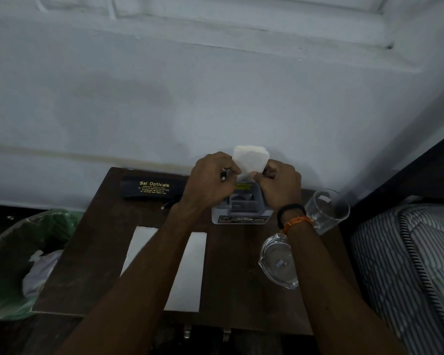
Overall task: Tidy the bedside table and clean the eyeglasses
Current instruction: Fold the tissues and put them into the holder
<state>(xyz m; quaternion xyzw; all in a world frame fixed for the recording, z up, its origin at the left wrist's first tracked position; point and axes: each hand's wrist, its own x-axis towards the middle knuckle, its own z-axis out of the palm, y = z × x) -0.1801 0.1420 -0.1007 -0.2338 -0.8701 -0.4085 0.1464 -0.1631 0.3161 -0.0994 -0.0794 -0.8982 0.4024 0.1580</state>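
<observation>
Both hands are raised over the back of the dark wooden bedside table (100, 252). Between them is a folded white tissue (250, 160); my left hand (210, 180) pinches its left edge and my right hand (280, 185) pinches its lower right edge. A small dark piece (224, 176) shows between my left fingers; I cannot tell what it is. The eyeglasses are not clearly visible. A black eyeglass case (151, 188) printed "Sai Opticals" lies shut at the table's back left.
A grey box (241, 213) sits under my hands. A white sheet of paper (190, 272) lies mid-table, partly under my left forearm. A drinking glass (328, 211) and a glass ashtray (277, 262) stand at the right. A green-lined bin (23, 252) is left, a mattress (408, 252) right.
</observation>
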